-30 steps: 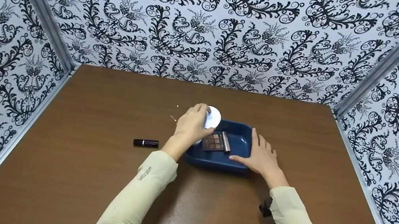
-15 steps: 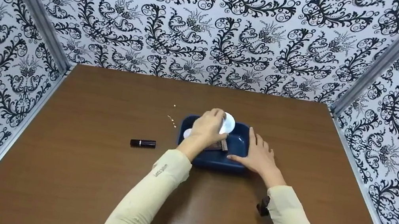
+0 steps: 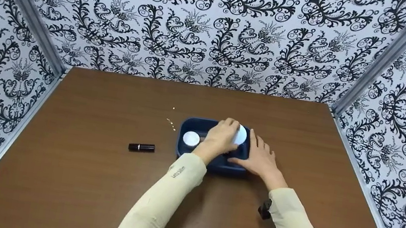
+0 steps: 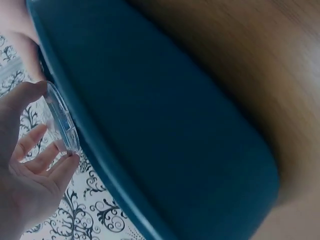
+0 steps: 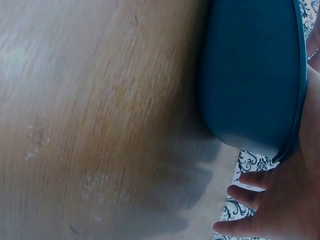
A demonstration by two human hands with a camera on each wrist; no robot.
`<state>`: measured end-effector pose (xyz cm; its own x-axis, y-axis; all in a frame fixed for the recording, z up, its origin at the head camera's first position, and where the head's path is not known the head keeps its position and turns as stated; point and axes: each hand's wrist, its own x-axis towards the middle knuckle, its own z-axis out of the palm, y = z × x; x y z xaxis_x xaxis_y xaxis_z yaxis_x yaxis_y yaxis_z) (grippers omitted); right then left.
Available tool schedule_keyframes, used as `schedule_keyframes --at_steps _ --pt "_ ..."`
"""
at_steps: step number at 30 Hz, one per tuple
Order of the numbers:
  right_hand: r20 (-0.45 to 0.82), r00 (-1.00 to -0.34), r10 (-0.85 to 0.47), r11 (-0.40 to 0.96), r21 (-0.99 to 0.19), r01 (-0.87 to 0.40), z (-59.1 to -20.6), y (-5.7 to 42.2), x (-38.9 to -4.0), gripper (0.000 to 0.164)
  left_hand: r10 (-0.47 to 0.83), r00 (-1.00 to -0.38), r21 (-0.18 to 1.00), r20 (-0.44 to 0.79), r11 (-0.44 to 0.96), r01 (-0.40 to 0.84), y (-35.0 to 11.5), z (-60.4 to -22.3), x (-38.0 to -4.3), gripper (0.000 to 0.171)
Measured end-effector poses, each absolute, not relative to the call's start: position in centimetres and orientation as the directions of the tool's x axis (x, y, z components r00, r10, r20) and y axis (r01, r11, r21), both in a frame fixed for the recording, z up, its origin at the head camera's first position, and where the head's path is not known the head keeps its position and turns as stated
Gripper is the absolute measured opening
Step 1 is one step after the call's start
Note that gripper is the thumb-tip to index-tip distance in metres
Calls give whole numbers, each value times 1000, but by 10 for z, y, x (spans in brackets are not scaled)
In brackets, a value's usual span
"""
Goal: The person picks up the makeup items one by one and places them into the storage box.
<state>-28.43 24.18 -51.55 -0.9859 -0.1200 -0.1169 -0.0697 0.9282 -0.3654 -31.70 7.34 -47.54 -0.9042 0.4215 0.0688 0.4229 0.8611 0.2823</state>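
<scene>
My left hand (image 3: 219, 137) pinches a round, flat, clear-edged case (image 4: 62, 117) between thumb and fingers, its white disc face (image 3: 240, 135) showing in the head view. It is over the right part of a blue rectangular basin (image 4: 150, 125). My right hand (image 3: 262, 159) rests at the basin's right rim, its straight fingers spread outside and thumb across the front corner; the right wrist view shows these fingers (image 5: 245, 197) extended. A white round lid or jar (image 3: 191, 139) lies in the basin's left end. The left hand mostly hides the makeup palette inside.
A black lipstick tube (image 3: 142, 147) lies on the brown table (image 3: 93, 186) left of the basin. Behind it is a thin gold chain-like trail (image 3: 171, 123). Patterned panels (image 3: 208, 29) stand around the table. A black device (image 3: 265, 208) sits at my right wrist.
My left hand has carried the round case rightward across the basin, covering the palette and uncovering the white round item at the left. The right hand keeps its place at the rim.
</scene>
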Motion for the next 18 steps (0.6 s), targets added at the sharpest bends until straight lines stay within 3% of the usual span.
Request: schedule_keyframes --at_steps 8,18 --pt "-92 -990 -110 927 -369 -69 -517 243 -285 130 478 -878 261 9 847 464 88 -488 -320 65" --pt "-99 -988 -115 930 -361 -72 -517 241 -284 124 540 -842 220 -4 822 526 94 -504 -322 63"
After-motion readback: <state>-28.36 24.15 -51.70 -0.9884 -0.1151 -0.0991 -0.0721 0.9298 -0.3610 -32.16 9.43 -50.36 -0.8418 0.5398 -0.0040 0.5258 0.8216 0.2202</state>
